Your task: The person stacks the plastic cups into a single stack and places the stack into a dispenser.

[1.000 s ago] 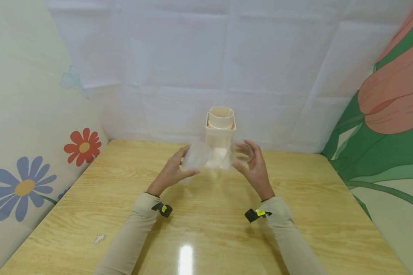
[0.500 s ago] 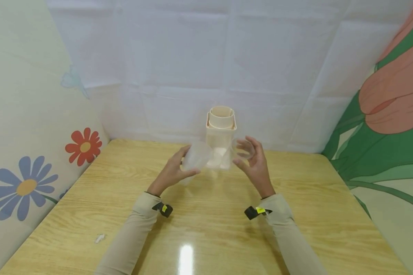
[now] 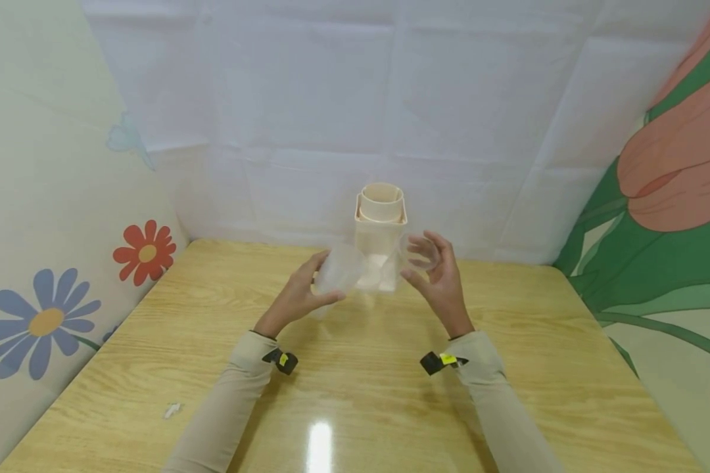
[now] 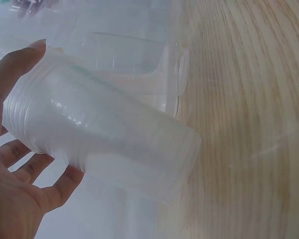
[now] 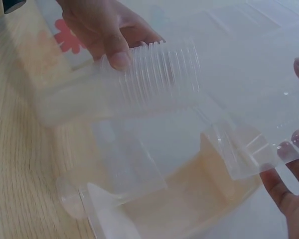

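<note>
My left hand [image 3: 298,289] grips a tilted stack of nested clear plastic cups [image 4: 114,124], thumb on one side and fingers on the other near the ribbed rims. To the right, my right hand [image 3: 445,289] holds another clear plastic cup [image 5: 254,99] between thumb and fingers. Behind and between the hands stands a cream box-shaped holder [image 3: 380,236] with a round tube [image 3: 381,203] in its top. At the holder's lower front, the right wrist view shows a clear cup-like piece [image 5: 129,169]; how it sits there is hard to tell through the layered plastic.
The wood-grain table [image 3: 355,387] stretches around the hands. A small white scrap [image 3: 172,410] lies at its left front. White cloth [image 3: 307,118] hangs close behind the holder, and flower-printed panels border both sides.
My right hand has risen slightly away from me in the head view, carrying its cup along. The left hand and its cup stack have hardly moved.
</note>
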`<state>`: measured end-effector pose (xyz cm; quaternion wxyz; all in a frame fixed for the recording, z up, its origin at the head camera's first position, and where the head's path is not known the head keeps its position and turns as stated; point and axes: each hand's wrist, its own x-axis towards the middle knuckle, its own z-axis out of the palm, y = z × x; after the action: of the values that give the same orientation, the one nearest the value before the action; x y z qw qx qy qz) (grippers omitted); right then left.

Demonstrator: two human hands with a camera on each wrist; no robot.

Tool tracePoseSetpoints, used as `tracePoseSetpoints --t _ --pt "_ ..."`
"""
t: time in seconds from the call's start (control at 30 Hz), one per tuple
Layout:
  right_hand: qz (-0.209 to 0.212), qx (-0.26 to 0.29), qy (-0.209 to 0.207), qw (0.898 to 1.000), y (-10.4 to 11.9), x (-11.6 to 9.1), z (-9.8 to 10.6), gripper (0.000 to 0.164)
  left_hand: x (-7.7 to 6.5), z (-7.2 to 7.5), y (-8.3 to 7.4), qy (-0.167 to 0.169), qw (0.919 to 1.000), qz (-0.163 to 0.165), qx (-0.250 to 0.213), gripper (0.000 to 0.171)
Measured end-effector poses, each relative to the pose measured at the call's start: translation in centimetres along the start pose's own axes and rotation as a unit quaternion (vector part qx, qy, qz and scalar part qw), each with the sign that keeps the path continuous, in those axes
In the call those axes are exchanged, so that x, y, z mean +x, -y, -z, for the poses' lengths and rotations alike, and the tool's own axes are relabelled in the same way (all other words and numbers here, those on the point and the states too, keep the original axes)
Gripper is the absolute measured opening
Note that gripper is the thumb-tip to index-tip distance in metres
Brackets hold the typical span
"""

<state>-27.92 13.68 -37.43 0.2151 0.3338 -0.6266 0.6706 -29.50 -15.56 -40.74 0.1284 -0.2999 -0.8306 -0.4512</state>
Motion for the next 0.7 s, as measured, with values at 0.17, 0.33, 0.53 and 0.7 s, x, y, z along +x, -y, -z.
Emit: tracePoseSetpoints --t 0.17,0.33,0.53,0.7 --pt "0.005 0.003 -0.003 1.000 0.12 0.23 -0.16 0.076 0.05 -0.04 -0.06 -0.001 1.0000 -0.001 0.002 0.086" --pt "0.002 -0.004 -0.007 1.000 0.20 0.61 -0.14 0.076 0.21 0.01 0.04 -0.003 1.0000 -0.008 0.005 0.087" --pt "-0.003 -0.010 -0.012 1.000 0.46 0.92 -0.31 0.075 0.21 -0.02 0.17 -0.004 0.9999 -0.010 0.006 0.087" --pt "-0.007 -0.005 -0.015 1.000 0.43 1.02 -0.45 0.074 0.16 -0.11 0.29 -0.005 1.0000 -0.006 0.004 0.087"
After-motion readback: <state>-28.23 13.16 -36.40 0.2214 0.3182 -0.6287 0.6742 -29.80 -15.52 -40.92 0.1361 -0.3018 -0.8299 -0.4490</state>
